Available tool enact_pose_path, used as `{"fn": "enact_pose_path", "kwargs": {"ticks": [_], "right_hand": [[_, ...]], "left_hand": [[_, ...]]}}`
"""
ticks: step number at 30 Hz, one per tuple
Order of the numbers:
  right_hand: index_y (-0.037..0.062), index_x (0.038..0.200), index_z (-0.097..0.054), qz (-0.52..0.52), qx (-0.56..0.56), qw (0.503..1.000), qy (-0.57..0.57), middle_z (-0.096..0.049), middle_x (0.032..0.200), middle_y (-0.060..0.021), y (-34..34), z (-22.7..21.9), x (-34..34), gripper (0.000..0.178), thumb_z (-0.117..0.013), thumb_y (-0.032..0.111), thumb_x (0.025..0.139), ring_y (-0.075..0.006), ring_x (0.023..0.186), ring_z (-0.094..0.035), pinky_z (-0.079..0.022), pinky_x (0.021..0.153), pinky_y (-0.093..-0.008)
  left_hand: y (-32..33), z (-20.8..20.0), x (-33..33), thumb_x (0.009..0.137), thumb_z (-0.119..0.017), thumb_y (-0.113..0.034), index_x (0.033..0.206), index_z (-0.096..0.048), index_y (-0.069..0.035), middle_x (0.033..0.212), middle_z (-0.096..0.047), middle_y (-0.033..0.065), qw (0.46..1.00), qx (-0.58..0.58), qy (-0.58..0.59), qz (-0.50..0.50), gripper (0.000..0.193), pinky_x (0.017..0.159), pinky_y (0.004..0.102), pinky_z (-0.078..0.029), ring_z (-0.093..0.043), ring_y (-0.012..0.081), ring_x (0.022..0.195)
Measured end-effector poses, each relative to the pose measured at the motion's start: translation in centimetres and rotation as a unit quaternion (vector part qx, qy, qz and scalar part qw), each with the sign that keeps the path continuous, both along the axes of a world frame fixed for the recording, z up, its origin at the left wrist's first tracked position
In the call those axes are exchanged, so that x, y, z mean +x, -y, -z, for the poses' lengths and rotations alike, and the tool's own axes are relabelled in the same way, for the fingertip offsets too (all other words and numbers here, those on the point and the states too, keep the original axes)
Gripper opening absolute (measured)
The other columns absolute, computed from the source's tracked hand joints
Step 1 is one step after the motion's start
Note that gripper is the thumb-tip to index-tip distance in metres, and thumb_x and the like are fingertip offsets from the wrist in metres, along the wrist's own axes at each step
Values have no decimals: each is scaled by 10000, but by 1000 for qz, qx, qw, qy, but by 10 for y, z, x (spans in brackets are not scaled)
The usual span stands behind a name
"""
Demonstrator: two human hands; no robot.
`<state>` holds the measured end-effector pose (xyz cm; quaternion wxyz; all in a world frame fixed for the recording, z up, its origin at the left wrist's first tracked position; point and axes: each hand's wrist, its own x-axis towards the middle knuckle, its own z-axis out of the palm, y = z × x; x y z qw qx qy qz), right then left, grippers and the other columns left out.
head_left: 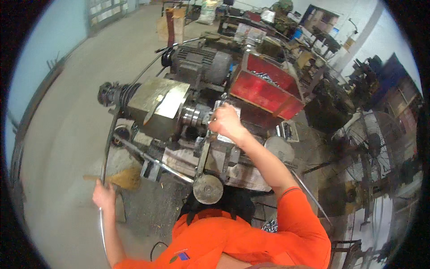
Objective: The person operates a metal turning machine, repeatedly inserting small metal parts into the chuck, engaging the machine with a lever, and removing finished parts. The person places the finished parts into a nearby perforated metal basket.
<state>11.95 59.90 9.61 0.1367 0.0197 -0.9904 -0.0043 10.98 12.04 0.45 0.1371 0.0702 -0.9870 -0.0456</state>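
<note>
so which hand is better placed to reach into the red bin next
Likely the right hand: it is by the shiny spindle, near the red bin, while the left hand grips a long bar, well off to the left.

A lathe-like machine (154, 105) and electric motor (201, 62) show a workshop.

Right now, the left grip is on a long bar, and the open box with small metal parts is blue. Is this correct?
Not quite: the open box is red, not blue, as the head view shows. The left grip is on a long bar, and the box holds small metal parts.
</note>
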Motion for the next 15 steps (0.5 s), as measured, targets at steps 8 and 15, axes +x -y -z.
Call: {"fn": "enact_pose_path", "kwargs": {"ticks": [8,15], "right_hand": [[108,1085,-625,-16,-59,983,-176,-583,1043,-199,-25,-63,71,540,-644,211,555,-393,1034,-502,-403,893,-460],[44,982,-622,-162,-157,973,53,-585,1036,-132,27,-2,144,465,-630,187,540,-331,889,-570,-470,764,-429]], "left_hand": [[-40,-37,-2,777,-642,-277,1056,-588,-44,793,-635,175,991,-61,-8,116,367,648,429,-489,-623,330,739],[-167,-66,1,802,-637,-237,1030,-628,-36,753,-652,151,864,148,76,475,304,669,378,-483,-626,319,719]]}}
